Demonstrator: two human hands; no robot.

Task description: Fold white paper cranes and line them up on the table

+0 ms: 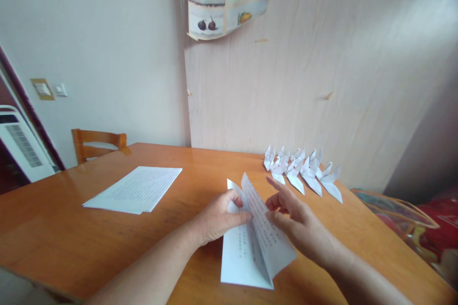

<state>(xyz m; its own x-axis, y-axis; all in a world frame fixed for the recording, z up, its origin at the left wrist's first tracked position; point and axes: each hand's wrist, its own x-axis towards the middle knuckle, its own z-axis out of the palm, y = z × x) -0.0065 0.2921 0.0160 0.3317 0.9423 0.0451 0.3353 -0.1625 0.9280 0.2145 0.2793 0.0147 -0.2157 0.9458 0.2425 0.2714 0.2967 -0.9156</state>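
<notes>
A sheet of printed paper [243,262], folded lengthwise with its halves spread like a V, stands over the table in front of me. My left hand [225,214] grips its left half, the thumb on the inner side and the fingers curled around the far edge. On the other side, my right hand [289,214] has thumb and bent fingers closed at the edge of the right half, while the index finger points away. Beyond the right hand, several folded paper cranes [295,171] stand grouped near the wall.
A stack of printed sheets [138,190] lies on the left of the wooden table [157,252]. A wooden chair [98,143] is at the far left edge. Bags with red and orange parts [397,209] sit beside the table's right edge. Fruit pictures [229,0] hang on the wall.
</notes>
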